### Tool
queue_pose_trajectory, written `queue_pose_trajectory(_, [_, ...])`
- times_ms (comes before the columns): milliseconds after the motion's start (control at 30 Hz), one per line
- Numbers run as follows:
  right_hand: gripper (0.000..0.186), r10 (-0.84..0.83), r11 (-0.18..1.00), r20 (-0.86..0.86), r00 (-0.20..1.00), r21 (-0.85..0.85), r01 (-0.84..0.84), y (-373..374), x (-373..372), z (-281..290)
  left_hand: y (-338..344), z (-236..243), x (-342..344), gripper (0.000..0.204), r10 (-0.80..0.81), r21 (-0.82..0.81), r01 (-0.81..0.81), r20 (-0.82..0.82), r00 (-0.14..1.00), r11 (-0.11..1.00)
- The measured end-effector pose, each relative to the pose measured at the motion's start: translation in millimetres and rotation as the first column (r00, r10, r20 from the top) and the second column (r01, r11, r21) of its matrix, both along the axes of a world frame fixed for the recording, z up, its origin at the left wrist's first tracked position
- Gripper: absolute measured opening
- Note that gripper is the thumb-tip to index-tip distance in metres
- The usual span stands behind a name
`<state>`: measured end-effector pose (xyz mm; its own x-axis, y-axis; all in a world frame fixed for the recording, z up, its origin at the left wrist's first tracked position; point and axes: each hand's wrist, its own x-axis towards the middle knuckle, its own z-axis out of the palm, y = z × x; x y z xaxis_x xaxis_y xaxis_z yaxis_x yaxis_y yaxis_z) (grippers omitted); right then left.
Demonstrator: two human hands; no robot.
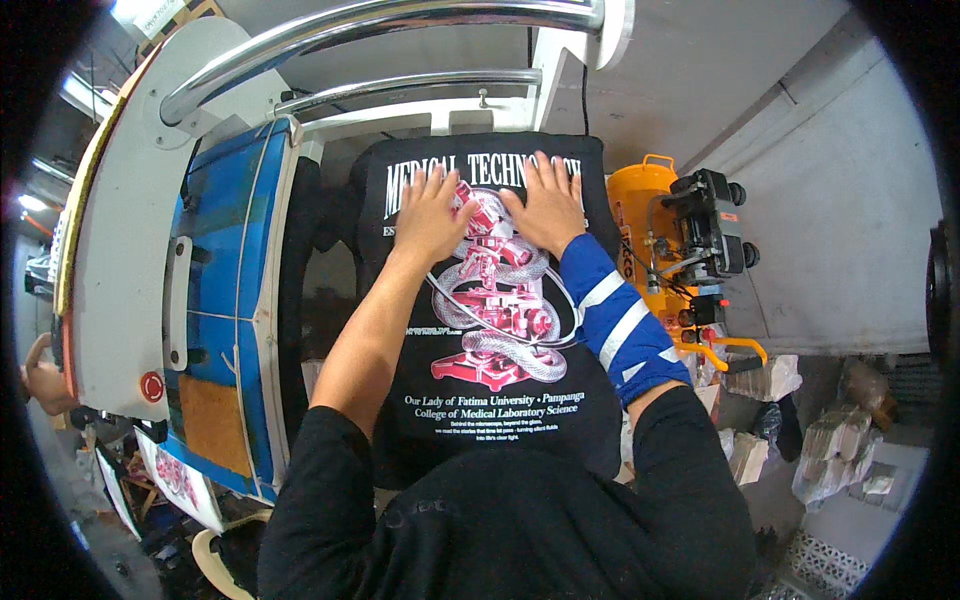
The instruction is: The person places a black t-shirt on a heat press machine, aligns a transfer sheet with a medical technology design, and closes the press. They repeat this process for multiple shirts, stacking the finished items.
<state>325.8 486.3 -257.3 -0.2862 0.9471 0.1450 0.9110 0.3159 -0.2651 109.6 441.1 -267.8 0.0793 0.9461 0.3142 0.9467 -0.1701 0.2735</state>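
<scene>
In front of me a black T-shirt (400,350) is spread out, printed with white lettering and a red and white picture of a microscope with a coiled snake. My left hand (432,215) lies flat on the upper left of the print, its fingers stretched over the top line of letters. To its right, my right hand (547,205) rests palm down with the fingers apart. Neither hand grips anything. A blue band with pale stripes (615,315) wraps my right forearm. The surface under the shirt is hidden.
Left stands a large machine with a blue panel (220,300), a string across it and a red button (151,387). Chrome bars (400,25) cross beyond the shirt. An orange air compressor (645,225) stands right, near wrapped bundles (835,450). Another person's hand (45,375) shows far left.
</scene>
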Motion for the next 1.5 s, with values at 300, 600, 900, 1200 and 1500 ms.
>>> queue_pose_trajectory(300, [0.069,-0.197,0.977,-0.275,0.941,-0.129,0.167,-123.7,107.7,-22.0,-157.3,-1.4,-61.4,0.06,0.28,-0.209,-0.231,0.249,0.927,0.95])
queue_pose_trajectory(600, [0.031,-0.679,0.733,-0.634,0.371,-0.547,0.405,-255.8,157.3,-41.2,-290.3,-44.4,-88.2,0.036,0.539,-0.459,-0.302,0.791,0.289,0.836])
queue_pose_trajectory(900, [0.023,-0.682,0.731,-0.557,0.474,-0.524,0.437,-247.4,172.5,-52.9,-283.4,-42.3,-101.7,0.019,0.536,-0.439,-0.336,0.791,0.295,0.833])
queue_pose_trajectory(1200, [0.015,-0.767,0.634,-0.636,0.083,-0.733,0.246,-243.2,182.5,-57.9,-272.4,-33.3,-89.1,0.024,0.677,-0.569,-0.388,0.693,0.248,0.725])
queue_pose_trajectory(1500, [0.026,-0.742,0.67,-0.668,0.046,-0.739,0.072,-188.6,162.2,-48.0,-212.7,-22.1,-83.7,0.029,0.634,-0.551,-0.366,0.756,0.162,0.75])
